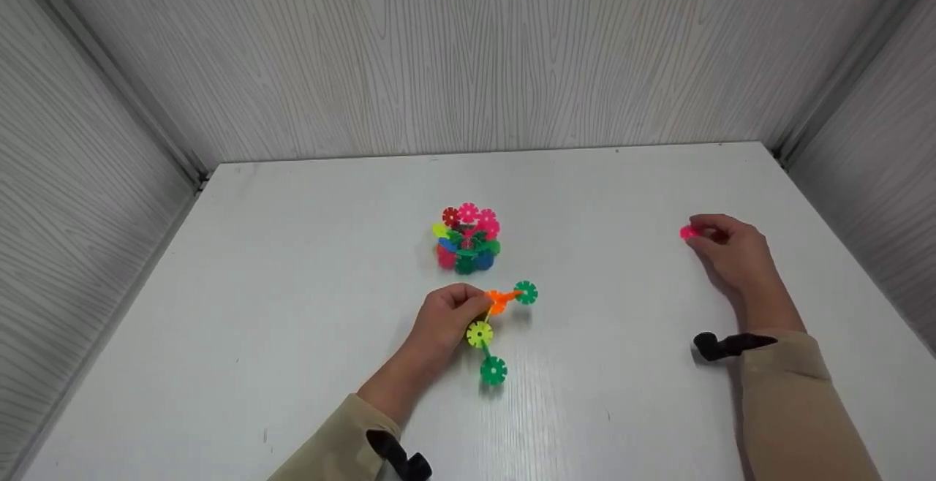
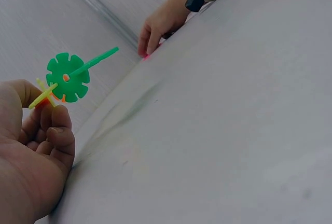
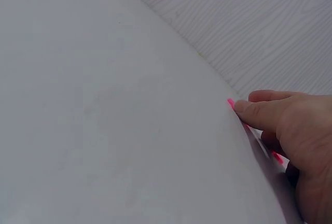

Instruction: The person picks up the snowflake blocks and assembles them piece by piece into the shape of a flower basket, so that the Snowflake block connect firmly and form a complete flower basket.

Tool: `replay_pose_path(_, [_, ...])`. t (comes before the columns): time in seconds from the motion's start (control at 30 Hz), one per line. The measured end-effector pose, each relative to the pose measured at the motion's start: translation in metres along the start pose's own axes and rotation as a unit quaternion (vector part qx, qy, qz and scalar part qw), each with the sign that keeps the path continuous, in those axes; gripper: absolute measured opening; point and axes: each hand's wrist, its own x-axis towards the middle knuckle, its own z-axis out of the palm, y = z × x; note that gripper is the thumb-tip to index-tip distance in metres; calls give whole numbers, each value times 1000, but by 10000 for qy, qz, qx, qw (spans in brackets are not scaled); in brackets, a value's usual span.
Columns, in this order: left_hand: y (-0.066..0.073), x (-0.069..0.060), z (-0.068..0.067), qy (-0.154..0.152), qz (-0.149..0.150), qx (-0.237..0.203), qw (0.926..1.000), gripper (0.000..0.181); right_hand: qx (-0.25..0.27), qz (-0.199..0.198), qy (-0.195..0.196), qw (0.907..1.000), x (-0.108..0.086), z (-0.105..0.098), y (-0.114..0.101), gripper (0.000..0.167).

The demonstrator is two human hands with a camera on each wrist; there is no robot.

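My left hand (image 1: 442, 320) pinches a small chain of notched plastic snowflake discs between thumb and fingers. The chain has orange discs (image 1: 497, 301), a yellow disc (image 1: 480, 334) and green discs (image 1: 493, 370) at its ends, slotted together at angles. In the left wrist view a green disc (image 2: 67, 78) faces the camera above the fingers. Far to the right, my right hand (image 1: 735, 258) pinches a pink snowflake disc (image 1: 689, 232) at the tabletop. Pink shows by the thumb and below the fingers in the right wrist view; whether this is one disc or two I cannot tell.
A built cluster of joined snowflake discs (image 1: 468, 240), pink, red, green, blue and yellow, stands on the white table (image 1: 329, 247) beyond my left hand. Wood-grain panels (image 1: 468, 50) enclose the back and both sides. Dark wrist cameras (image 1: 720, 346) sit on both sleeves.
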Motion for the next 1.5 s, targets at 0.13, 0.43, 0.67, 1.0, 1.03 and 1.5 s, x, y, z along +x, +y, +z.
replay_pose_path(0.13, [0,1,1,23,-104,-47,9999,20,-68,-36,21,10000,-4,0,-1,47])
replay_pose_path(0.43, [-1,1,0,-39,23,-179,9998,19,84,-205,17,9998,-11,16,-26,35])
replay_pose_path(0.67, [1,0,-1,60,-6,-152,9999,18,1285,-110,-1012,9865,-23,61,-83,35])
replay_pose_path(1.0, [0,3,0,258,22,-258,9993,16,2396,-1265,-2310,9345,-54,110,-139,20])
replay_pose_path(1.03, [0,3,0,274,38,-261,9993,16,2471,-1313,-2363,9305,-56,113,-142,20])
replay_pose_path(1.5, [-2,-1,-3,-500,467,-405,9968,39,2388,-1659,-2434,9253,-68,128,-154,17])
